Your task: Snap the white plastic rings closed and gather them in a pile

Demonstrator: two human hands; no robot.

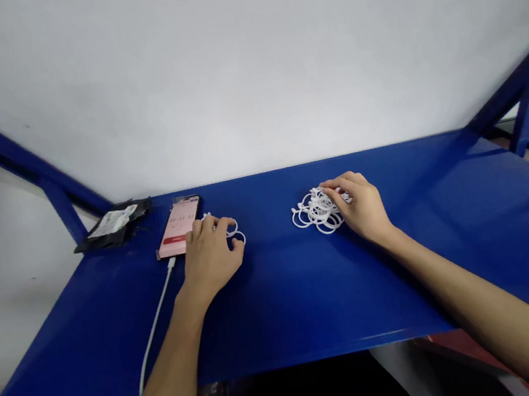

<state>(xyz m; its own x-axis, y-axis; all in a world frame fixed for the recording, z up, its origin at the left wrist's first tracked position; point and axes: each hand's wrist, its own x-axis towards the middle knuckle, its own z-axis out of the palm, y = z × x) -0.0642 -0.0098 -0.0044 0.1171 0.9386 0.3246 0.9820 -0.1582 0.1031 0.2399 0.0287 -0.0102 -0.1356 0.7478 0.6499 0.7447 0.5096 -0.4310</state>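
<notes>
A small heap of white plastic rings (320, 212), each with a little eyelet or knob, lies on the blue tabletop. My right hand (357, 203) reaches into its right side, thumb and forefinger pinched at a ring. Which ring it grips is partly hidden by the fingers. To the left, a few more white rings (239, 235) lie beneath and beside my left hand (212, 247). That hand is palm down with bent fingers, its thumb standing apart from the forefinger, and no ring shows gripped between them.
Just left of my left hand lies a phone (178, 229) with a lit pink screen, a white cable (159, 313) plugged into it. A black plastic package (114, 224) with a white label sits at the back left. Blue metal braces (63, 204) flank the blue table (303, 306), against a white wall.
</notes>
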